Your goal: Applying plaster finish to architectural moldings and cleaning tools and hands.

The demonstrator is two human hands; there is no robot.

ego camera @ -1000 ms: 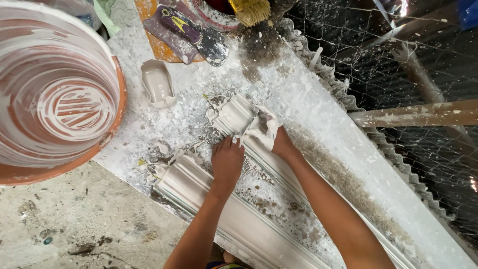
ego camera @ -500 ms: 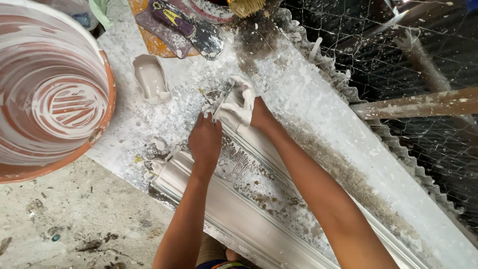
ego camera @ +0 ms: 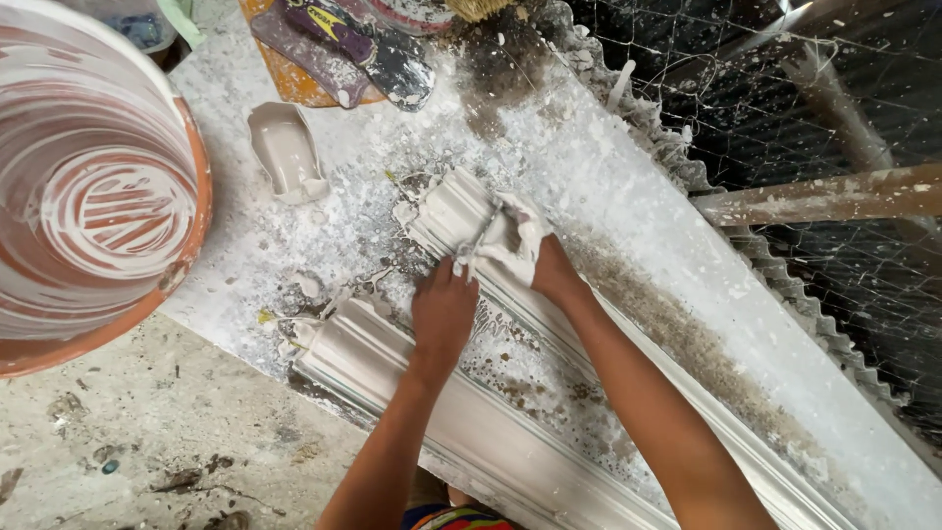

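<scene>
Left hand [ego camera: 444,312] flat, grip empty, on plaster cornice moulding [ego camera: 510,412] at worktop [ego camera: 628,177] centre, right hand [ego camera: 525,250] gripping plaster-soaked fibre wad [ego camera: 505,231] on the moulding, plaster-smeared orange bucket [ego camera: 93,186] at nine o'clock

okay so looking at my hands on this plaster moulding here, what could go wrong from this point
The right hand, coated in wet plaster, presses on the end of the white moulding; too much force there might chip or smear the profile. The left hand rests on the mould's patterned middle and could mar the relief. The orange bucket stands at the table's edge; a knock from an elbow might tip it.
</scene>
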